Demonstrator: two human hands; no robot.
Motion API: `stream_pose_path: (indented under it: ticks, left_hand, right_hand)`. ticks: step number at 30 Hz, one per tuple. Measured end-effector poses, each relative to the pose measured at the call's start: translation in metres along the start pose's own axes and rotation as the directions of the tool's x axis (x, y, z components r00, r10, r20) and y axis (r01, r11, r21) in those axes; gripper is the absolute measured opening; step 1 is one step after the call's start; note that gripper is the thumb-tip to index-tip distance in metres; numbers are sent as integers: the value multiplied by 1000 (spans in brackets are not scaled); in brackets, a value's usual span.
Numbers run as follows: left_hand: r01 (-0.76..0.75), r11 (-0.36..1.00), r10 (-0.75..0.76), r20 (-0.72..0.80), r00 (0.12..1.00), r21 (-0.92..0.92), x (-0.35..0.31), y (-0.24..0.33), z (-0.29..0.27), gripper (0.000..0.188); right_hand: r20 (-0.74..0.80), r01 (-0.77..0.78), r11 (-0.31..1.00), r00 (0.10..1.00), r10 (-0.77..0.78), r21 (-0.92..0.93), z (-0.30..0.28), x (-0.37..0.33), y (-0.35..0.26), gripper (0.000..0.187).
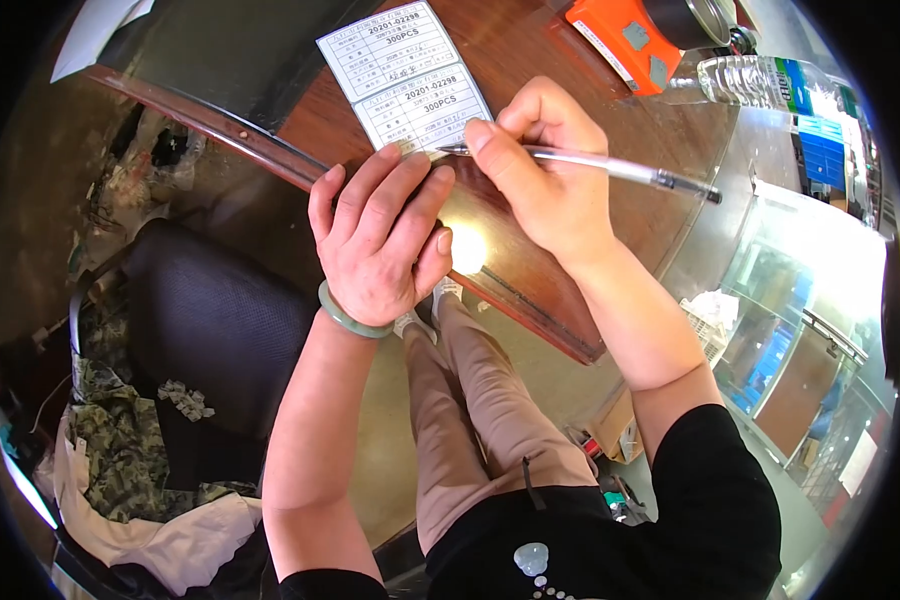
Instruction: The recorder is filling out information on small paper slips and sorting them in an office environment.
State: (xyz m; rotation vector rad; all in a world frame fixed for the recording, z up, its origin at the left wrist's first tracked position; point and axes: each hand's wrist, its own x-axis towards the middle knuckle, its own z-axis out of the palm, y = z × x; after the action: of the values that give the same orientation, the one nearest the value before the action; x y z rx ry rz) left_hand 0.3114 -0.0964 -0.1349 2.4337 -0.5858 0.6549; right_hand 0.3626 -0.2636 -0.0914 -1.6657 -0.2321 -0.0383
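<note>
Two printed label forms joined in one white sheet (410,85) lie on the red-brown wooden desk (660,150). Handwriting shows near the foot of the upper form. My right hand (555,170) is closed around a clear-barrelled pen (620,166), its tip at the bottom part of the lower form. Flat near the desk's front edge, my left hand (385,225) has its fingers stretched out, with the fingertips on the sheet's lower edge. A pale green bangle (348,314) circles the left wrist.
An orange box (620,45) stands at the back right beside a clear plastic bottle (760,82). A dark mat (230,55) covers the desk's left part. Left of my legs is a black chair (215,300) with camouflage cloth (120,430) near it.
</note>
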Motion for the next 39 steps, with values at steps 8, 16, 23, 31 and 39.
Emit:
stream_pose_path:
  ticks: [8, 16, 23, 31, 39]
  left_hand:
    - [24, 999, -25, -42, 999, -38, -2, -2, 5, 32]
    - [32, 998, -36, -79, 996, -50, -4, -3, 10, 32]
    - [39, 997, -44, -90, 995, -62, -4, -3, 11, 32]
    - [46, 997, -51, -92, 994, -59, -5, -2, 12, 33]
    - [42, 997, -49, -100, 994, -66, -5, -2, 13, 34]
  right_hand:
    - [58, 28, 998, 998, -25, -63, -2, 5, 6, 24]
    - [110, 93, 991, 990, -83, -95, 1, 4, 12, 24]
    - [95, 108, 988, 991, -98, -109, 3, 5, 12, 26]
    - [85, 77, 992, 994, -69, -96, 2, 4, 12, 25]
    - [125, 104, 980, 989, -84, -167, -2, 4, 8, 25]
